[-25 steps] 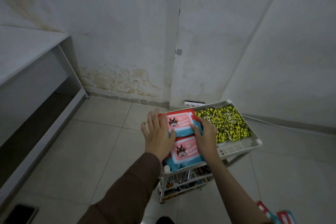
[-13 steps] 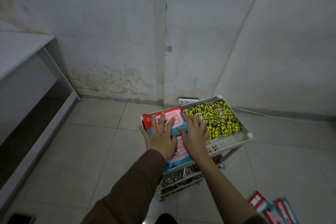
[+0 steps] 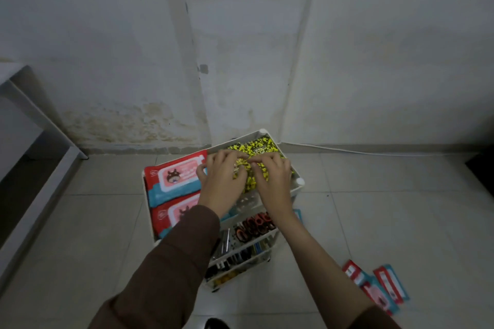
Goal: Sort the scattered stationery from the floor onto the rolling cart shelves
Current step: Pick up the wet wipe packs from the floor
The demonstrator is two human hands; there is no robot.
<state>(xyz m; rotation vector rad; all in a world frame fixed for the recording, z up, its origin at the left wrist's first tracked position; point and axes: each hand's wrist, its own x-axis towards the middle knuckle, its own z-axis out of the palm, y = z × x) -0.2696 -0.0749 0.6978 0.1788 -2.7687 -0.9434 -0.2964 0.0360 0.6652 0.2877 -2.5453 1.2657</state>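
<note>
Floor packs [image 3: 379, 288]: red-and-teal packets lie on the floor tiles, to the right of the cart and nearer the camera, well apart from it. They are not yet sorted.

Cart [image 3: 300, 182]: white rolling cart, the landmark here. Its lower shelves hold mixed small stationery, too dim to name piece by piece.

Wipes packs [image 3: 173, 176]: two red packs lie flat on the left half of the cart's top shelf, one nearer, one farther.

Yellow notebooks [image 3: 260, 145]: black-speckled yellow covers fill the right half of the top shelf, beside the wipes.

Left hand [image 3: 222, 181]: fingers curled down onto the yellow covers near the shelf's middle. It seems to pinch or press an edge there, though the blur leaves the actual grip unclear.

Right hand [image 3: 272, 179]: just beside the left, fingertips nearly meeting it, bent onto the same yellow covers; hold likewise uncertain.

Risk, cart: it stands on wheels, and both hands bear on its top shelf. A hard push could roll it toward the wall behind.

Risk, stack: squaring the notebooks with fingertips alone could slide one over the far or right rim.

Risk, crowding: the top shelf looks nearly full, so the floor packs may need a lower shelf or they will overhang.
</note>
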